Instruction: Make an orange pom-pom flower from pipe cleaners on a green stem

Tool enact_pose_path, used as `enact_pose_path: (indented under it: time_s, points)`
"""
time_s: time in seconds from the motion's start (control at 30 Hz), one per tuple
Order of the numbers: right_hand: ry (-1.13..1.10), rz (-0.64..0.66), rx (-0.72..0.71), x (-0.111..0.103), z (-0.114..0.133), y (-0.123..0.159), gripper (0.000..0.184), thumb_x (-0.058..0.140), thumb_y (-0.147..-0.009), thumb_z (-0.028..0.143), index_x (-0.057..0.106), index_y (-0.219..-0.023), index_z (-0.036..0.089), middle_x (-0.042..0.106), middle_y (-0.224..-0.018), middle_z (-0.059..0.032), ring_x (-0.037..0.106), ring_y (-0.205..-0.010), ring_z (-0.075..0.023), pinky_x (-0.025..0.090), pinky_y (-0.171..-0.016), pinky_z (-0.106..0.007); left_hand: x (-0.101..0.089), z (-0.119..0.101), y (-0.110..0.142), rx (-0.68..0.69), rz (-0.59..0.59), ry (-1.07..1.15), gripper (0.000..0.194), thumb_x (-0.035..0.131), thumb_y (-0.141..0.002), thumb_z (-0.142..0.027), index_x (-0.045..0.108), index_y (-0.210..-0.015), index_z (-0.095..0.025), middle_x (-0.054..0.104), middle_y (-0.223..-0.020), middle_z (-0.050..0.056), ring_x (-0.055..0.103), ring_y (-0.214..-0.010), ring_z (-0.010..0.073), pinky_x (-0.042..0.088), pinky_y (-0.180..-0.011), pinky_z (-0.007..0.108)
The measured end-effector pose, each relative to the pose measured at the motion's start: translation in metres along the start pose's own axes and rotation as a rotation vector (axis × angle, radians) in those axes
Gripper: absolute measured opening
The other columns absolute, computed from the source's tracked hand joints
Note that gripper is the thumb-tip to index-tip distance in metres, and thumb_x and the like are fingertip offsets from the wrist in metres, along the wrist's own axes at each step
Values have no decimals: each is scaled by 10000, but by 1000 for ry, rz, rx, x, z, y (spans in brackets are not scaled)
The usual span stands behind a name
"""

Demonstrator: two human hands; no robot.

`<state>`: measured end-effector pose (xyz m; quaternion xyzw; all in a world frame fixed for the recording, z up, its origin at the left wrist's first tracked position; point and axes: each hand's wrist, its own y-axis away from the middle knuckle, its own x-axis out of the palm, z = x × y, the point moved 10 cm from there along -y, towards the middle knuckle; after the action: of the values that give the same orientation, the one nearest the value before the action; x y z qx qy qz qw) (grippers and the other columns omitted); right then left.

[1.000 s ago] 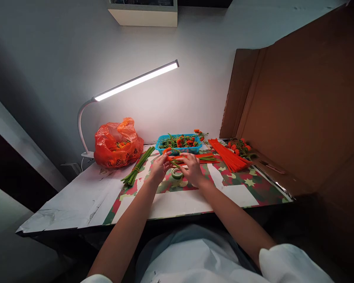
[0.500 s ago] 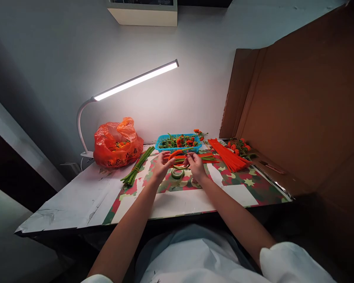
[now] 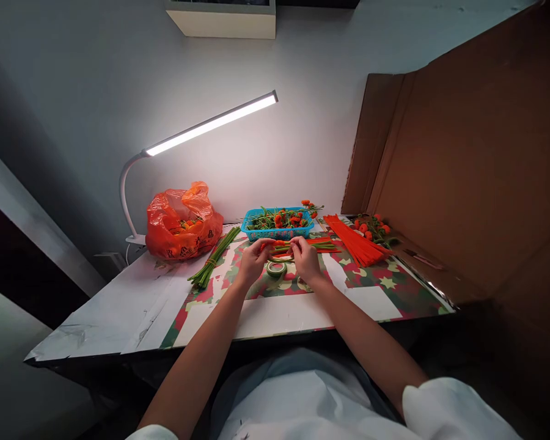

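An orange fuzzy pipe cleaner piece (image 3: 280,242) stretches between my two hands above the middle of the table. My left hand (image 3: 255,260) pinches its left end, thumb and fingers together. At its right end my right hand (image 3: 306,258) is closed in a similar pinch; the fingers partly hide the piece. Just below the hands lies a roll of green tape (image 3: 276,269). Behind them, loose orange and green pipe cleaners (image 3: 323,245) lie across the table, in front of a blue basket (image 3: 252,234) of orange flowers with green stems.
A red plastic bag (image 3: 183,223) holding orange pieces stands at the back left, under a lit lamp (image 3: 211,125). Nearby lies a bundle of green stems (image 3: 215,260). On the right are orange pipe cleaners (image 3: 355,241), more orange flowers (image 3: 371,228) and a tall cardboard panel (image 3: 467,165).
My hands have drawn the orange piece level; before, it slanted, with a green end showing near the right hand. The left fingers, earlier more spread, have closed in. Things on the table stay put.
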<state>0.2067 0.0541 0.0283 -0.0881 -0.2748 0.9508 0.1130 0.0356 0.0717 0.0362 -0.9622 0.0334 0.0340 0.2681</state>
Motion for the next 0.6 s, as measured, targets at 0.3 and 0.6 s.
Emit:
enact_pose_path:
  time_s: [0.3,0.6]
  points:
    - [-188,155,140,25,-18,-3,227,515,-816,443,494,-767,222,616,-601,10,579,-537,-149,461,-541,-267,2,5,-1,-66,28,73,371,658,-737,-501,703,-907,-175,731,-766,37,645,-607,155,522,-544,257]
    - [-295,143,180,23,-19,-5,305,605,-760,508,532,-737,213,627,-593,9,574,-540,-140,485,-555,-274,-1,16,-2,-147,-5,135,384,719,-667,-529,717,-824,-180,700,-677,20,626,-556,152,518,-523,264]
